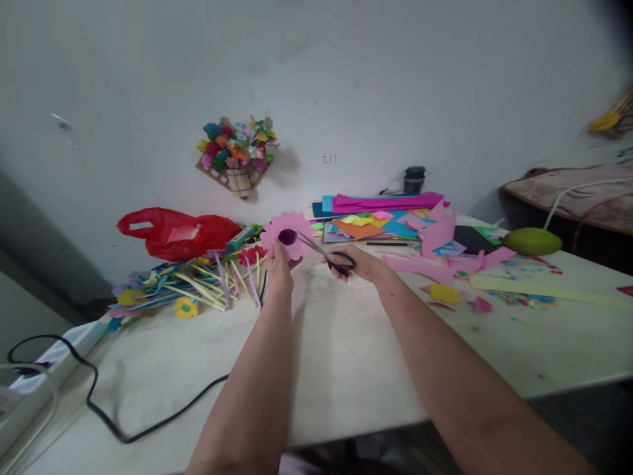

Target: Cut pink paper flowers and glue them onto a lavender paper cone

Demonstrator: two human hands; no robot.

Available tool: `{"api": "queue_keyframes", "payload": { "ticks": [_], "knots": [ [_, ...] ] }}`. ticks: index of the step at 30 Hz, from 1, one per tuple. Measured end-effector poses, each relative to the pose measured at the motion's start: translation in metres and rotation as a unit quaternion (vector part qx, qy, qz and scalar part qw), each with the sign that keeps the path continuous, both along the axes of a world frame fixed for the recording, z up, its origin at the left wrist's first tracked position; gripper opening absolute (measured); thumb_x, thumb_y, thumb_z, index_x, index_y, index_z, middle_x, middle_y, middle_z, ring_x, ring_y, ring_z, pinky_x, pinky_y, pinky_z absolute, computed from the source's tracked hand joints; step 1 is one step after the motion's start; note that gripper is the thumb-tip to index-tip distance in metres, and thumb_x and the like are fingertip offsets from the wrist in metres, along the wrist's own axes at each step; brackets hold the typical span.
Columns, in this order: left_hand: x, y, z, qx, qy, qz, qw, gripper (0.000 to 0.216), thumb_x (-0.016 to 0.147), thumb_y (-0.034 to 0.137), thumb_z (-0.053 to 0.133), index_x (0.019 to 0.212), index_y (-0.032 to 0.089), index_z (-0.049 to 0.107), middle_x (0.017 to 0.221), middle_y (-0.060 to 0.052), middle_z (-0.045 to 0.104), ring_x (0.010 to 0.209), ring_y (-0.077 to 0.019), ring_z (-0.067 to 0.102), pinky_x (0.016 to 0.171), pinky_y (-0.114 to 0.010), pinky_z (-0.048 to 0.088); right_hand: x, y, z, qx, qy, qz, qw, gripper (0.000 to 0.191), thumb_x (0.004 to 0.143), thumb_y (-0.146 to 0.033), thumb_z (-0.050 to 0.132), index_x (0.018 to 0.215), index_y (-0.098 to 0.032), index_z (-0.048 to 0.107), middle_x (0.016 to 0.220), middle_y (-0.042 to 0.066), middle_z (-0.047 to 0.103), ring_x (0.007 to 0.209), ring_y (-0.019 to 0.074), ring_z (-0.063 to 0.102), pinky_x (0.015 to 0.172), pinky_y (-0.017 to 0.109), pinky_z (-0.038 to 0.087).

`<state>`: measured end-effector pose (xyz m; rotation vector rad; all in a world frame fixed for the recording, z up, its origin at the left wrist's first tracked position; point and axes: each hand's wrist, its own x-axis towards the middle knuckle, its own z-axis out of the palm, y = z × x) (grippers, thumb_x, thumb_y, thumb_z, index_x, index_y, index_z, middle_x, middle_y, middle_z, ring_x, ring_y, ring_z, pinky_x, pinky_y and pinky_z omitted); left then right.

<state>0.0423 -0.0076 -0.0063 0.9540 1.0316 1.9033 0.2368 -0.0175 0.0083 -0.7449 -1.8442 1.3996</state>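
I note the left hand pinching the pink flower cutout clear of the desk — blades get access. Right hand grip is closed through the scissors handles — tips at the purple centre.

At six o'clock both forearms run off the bottom edge. The left hand hides the lower rim of the pink flower. The right hand covers part of the scissors' handles. At three o'clock a yellow object is blurred and cropped

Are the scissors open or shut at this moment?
Cannot tell for sure. The scissors, held in the right hand, reach the pink foam flower in the left hand; the blades look nearly closed.
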Motion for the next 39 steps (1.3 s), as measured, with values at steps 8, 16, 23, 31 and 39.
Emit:
{"api": "queue_keyframes", "payload": {
  "ticks": [8,16,23,31,39],
  "knots": [
    [0.009,-0.005,0.005,0.015,-0.082,-0.015,0.996,0.047,0.083,0.058,0.054,0.106,0.017,0.056,0.069,-0.001,0.059,0.057,-0.0110,0.062,0.070,-0.033,0.058,-0.020,-0.003,-0.003,-0.010,0.017,-0.039,0.999,0.029,0.082,-0.043,0.060,0.075,-0.015,0.057,0.052,-0.002,0.060,0.037,0.0070,0.050,0.033,0.018,0.024],
    [0.011,-0.005,0.007,0.012,-0.125,0.001,0.992,0.037,0.088,0.049,0.052,0.108,0.018,0.055,0.072,-0.002,0.062,0.057,-0.0118,0.063,0.068,-0.033,0.058,-0.030,-0.002,-0.006,0.000,0.032,-0.049,0.998,0.033,0.080,-0.045,0.065,0.071,-0.016,0.054,0.052,-0.003,0.060,0.036,0.0057,0.051,0.033,0.016,0.023],
    [0.012,-0.003,0.007,0.012,-0.130,0.001,0.991,0.037,0.091,0.047,0.049,0.112,0.018,0.056,0.070,-0.001,0.060,0.056,-0.0109,0.063,0.071,-0.033,0.058,-0.039,0.001,-0.012,-0.029,0.060,-0.072,0.995,0.032,0.079,-0.046,0.065,0.073,-0.016,0.056,0.052,-0.003,0.060,0.034,0.0062,0.049,0.031,0.017,0.023],
    [0.015,-0.004,0.007,0.017,-0.124,0.009,0.992,0.035,0.094,0.046,0.041,0.113,0.019,0.054,0.078,-0.003,0.061,0.060,-0.0119,0.064,0.072,-0.033,0.058,-0.051,-0.006,-0.010,-0.039,0.081,-0.095,0.991,0.025,0.080,-0.039,0.065,0.075,-0.016,0.058,0.051,-0.003,0.059,0.033,0.0072,0.049,0.028,0.017,0.022],
    [0.019,-0.007,0.008,0.024,-0.143,0.018,0.989,0.033,0.094,0.045,0.042,0.114,0.021,0.054,0.086,-0.004,0.060,0.061,-0.0091,0.059,0.068,-0.027,0.055,-0.062,-0.007,-0.013,-0.041,0.095,-0.103,0.989,0.028,0.078,-0.042,0.068,0.074,-0.017,0.057,0.051,-0.004,0.058,0.033,0.0063,0.049,0.027,0.015,0.024]
  ]
}}
